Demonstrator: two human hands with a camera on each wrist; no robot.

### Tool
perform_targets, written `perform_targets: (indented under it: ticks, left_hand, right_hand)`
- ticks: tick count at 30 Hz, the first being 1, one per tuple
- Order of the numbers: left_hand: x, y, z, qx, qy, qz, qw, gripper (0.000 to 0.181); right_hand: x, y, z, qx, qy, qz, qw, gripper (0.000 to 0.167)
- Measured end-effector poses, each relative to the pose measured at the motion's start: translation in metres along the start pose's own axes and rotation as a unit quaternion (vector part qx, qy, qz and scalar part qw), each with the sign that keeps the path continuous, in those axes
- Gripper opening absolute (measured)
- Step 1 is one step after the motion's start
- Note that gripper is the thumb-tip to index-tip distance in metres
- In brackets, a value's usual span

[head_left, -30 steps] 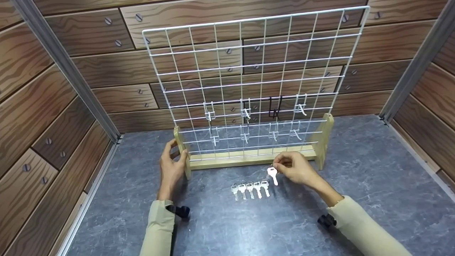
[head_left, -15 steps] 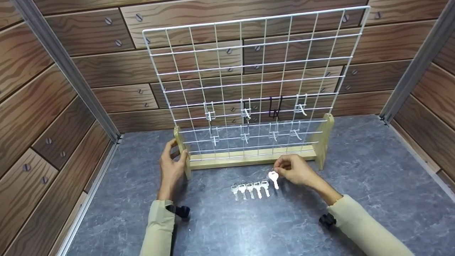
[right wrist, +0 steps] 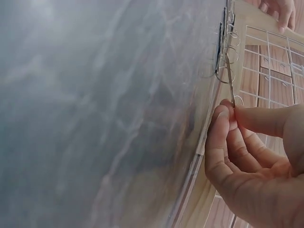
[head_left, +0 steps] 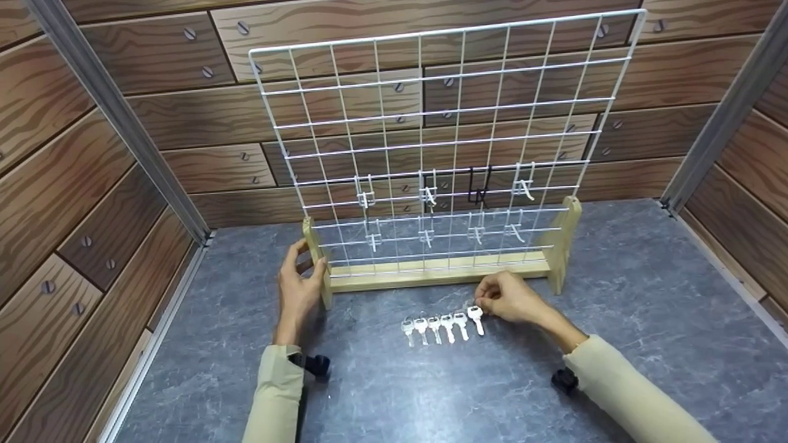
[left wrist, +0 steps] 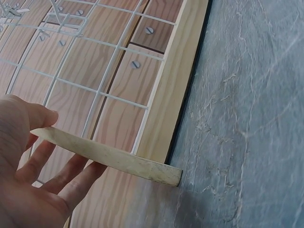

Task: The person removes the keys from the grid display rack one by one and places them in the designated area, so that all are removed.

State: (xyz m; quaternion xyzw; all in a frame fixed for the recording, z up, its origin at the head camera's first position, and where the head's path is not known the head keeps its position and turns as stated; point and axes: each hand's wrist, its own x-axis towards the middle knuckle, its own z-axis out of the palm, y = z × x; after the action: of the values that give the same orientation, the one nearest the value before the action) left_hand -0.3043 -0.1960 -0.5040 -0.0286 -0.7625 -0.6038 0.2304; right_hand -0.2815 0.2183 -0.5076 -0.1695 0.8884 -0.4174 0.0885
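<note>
Right fingers point(right wrist: 218, 137) pinch key point(head_left: 474, 313); left fingers point(left wrist: 84, 184) grip stand point(left wrist: 123, 162).

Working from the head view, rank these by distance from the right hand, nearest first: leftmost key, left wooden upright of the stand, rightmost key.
1. Rightmost key: nearest, at the fingertips of the right hand.
2. Leftmost key: farther left, on the table.
3. Left wooden upright: farthest, left of the keys, gripped by the left hand.

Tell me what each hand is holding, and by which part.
The right hand pinches a key by its head end. The left hand grips the wooden stand by its left side upright.
</note>
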Motion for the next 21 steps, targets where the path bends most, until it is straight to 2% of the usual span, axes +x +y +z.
perform_targets:
  ticks: [6,13,21]
  left_hand:
    - [0.0008,-0.0005,0.0010,-0.012,0.002,0.000,0.9999,0.049]
    - [0.0011,-0.0014,0.0005,-0.003,-0.001,0.002,1.0000,0.048]
    - [0.0012,-0.0021,0.0006,-0.003,0.001,0.013,0.9999,0.048]
  right_hand:
    - [0.0002,-0.0008,0.0023,-0.011,0.002,0.009,0.9999,0.009]
    - [0.0010,-0.0026,0.0036,-0.032,0.001,0.021,0.9993,0.011]
    - [0.0020,-0.0038,0.0049,-0.053,0.004,0.013,0.9985,0.012]
